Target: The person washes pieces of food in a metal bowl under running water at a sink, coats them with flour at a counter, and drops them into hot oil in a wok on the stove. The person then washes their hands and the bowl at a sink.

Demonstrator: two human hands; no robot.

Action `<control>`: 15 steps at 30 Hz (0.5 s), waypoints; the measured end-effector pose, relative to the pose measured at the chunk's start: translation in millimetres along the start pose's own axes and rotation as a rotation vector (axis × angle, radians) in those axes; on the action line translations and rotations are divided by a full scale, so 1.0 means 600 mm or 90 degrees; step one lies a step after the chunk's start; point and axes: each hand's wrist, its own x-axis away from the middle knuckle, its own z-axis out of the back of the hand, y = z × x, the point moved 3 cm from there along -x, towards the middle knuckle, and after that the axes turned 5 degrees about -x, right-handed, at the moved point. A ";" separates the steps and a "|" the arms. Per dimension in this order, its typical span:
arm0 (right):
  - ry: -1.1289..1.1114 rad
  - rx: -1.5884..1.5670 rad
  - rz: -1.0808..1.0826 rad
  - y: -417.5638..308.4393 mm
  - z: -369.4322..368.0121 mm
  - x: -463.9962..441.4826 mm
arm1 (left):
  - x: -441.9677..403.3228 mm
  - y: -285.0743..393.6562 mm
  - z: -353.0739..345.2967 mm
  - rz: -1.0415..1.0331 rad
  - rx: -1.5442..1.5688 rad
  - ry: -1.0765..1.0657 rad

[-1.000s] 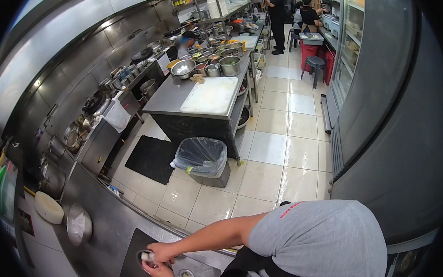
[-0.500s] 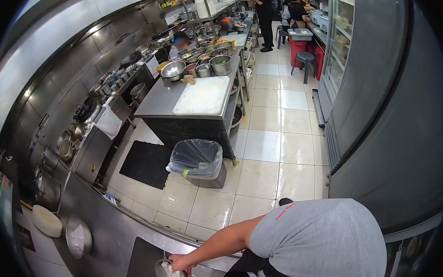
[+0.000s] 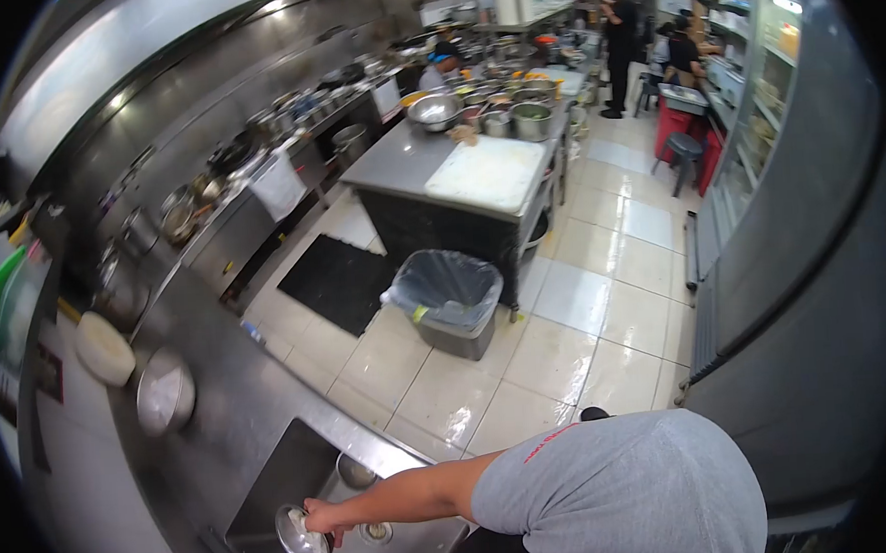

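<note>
My right hand (image 3: 323, 520) reaches into the sink (image 3: 417, 550), its fingers closed at the rim of a small metal bowl (image 3: 299, 546). Something white (image 3: 297, 521) lies in that bowl, partly hidden by the fingers; what it is cannot be made out. The bowl is tilted, left of the drain (image 3: 377, 532). A second round metal bowl (image 3: 355, 470) sits at the sink's upper side. My left hand is not in view.
A large metal bowl (image 3: 165, 391) and a pale round block (image 3: 104, 348) stand on the counter's left. Beyond are a lined bin (image 3: 449, 301), a black mat (image 3: 337, 284) and a worktable with a white board (image 3: 488, 175). A person (image 3: 621, 47) stands far back.
My left hand, seen with my right one second ago, has left the view. My right hand has moved onto the small bowl. The camera view has swung, shifting the room rightward.
</note>
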 end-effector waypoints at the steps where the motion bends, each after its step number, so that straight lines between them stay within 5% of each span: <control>1: -0.022 -0.008 -0.014 0.006 -0.029 -0.019 | -0.007 -0.041 -0.016 0.047 -0.029 -0.029; 3: -0.034 0.007 -0.023 0.017 -0.079 -0.049 | -0.021 -0.107 -0.042 0.119 -0.061 -0.041; 5: -0.005 -0.003 0.018 0.034 -0.123 -0.074 | 0.033 -0.027 0.068 0.059 0.114 0.273; 6: 0.023 0.026 0.052 0.048 -0.142 -0.100 | -0.054 -0.126 -0.051 -0.112 0.291 0.382; 7: 0.038 0.067 0.081 0.070 -0.162 -0.121 | -0.040 -0.098 -0.018 -0.072 0.436 0.241; 11: -0.112 -0.068 -0.068 0.096 -0.219 -0.137 | -0.021 -0.024 0.057 -0.152 0.287 -0.078; 15: -0.086 0.010 -0.017 0.093 -0.270 -0.128 | -0.108 -0.088 -0.042 -0.153 0.189 -0.010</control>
